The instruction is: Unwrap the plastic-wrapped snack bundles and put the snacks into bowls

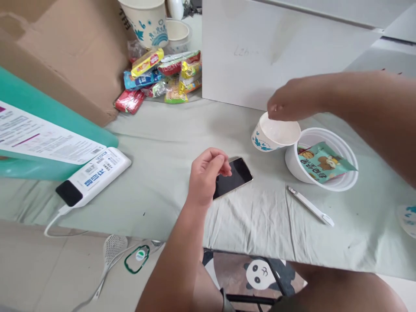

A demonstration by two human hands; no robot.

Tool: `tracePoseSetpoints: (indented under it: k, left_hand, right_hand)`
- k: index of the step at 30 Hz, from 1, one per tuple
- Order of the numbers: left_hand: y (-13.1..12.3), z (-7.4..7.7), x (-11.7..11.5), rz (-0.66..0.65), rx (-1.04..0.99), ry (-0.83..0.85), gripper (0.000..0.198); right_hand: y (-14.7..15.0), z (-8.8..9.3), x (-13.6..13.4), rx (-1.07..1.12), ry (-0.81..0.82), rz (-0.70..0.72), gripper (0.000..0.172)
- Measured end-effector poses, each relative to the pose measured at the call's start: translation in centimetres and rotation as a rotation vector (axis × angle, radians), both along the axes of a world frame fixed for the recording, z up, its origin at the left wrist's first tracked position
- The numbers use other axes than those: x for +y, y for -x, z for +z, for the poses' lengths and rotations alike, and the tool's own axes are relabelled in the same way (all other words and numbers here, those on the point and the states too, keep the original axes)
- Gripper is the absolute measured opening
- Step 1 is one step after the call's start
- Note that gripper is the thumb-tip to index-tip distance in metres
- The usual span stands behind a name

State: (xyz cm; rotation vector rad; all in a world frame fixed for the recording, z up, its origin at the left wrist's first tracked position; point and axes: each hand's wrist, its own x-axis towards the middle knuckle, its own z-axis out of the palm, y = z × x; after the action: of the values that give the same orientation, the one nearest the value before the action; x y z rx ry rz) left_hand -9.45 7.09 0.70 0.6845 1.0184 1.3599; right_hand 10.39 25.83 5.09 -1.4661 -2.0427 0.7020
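My right hand (287,102) is closed over the back rim of a white paper bowl with blue leaf prints (264,139). Its fingertips are hidden, so what it grips, if anything, does not show. Nearer the middle, my left hand (208,173) is loosely closed, thumb against the curled fingers, with nothing visible in it. Beneath that hand lies a black-screened phone (237,177), partly covered by it. Right of the bowl stands a white plastic tub (295,167) with a green snack packet (325,162) inside. A white utility knife (310,206) rests in front of the tub.
Snack packets (146,65) are heaped at the back left near a large paper bucket (146,21) and a cardboard box (65,52). A white box (234,56) borders the back. A white power bank with a cable (97,173) and a green container (58,112) are at left.
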Motion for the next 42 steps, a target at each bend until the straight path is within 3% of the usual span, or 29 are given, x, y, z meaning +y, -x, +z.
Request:
tracePoseSetpoints:
  k: [5,10,13,16,21,28,33,37,42]
  left_hand:
    - [1.8,0.5,0.3,0.217,-0.165,0.091,0.02]
    - [2.4,0.1,0.2,0.213,-0.223,0.1,0.022]
    - [2.8,-0.2,0.1,0.198,-0.223,0.082,0.021]
    - [3.3,-0.4,0.2,0.191,-0.225,0.086,0.02]
    - [3.8,-0.2,0.5,0.21,-0.243,0.078,0.021]
    - [3.1,0.1,0.3,0.209,-0.27,0.061,0.02]
    - [2.6,0.5,-0.1,0.202,-0.247,0.07,0.02]
    - [2.9,0.7,0.0,0.366,-0.241,0.071,0.02]
    - [3.7,1.1,0.0,0.616,-0.237,0.067,0.022]
  right_hand:
    - [7.8,1.1,-0.6,-0.029,-0.028,0.101,0.026]
    - [18.2,0.3,2.5,-0.303,-0.305,0.328,0.021]
    - [21.1,-0.9,4.2,-0.549,-0.379,0.373,0.022]
    - [21.2,-1.3,4.5,-0.609,-0.366,0.37,0.027]
    - [19.3,0.0,3.0,-0.698,-0.36,0.448,0.029]
    - [17.3,0.6,1.8,-0.655,-0.351,0.511,0.032]
    - [17.1,0.7,0.2,-0.812,-0.413,0.591,0.039]
    - [16.0,0.0,-3.2,-0.847,-0.441,0.672,0.052]
    - [14.0,-0.3,-6.5,-0.709,-0.275,0.701,0.024]
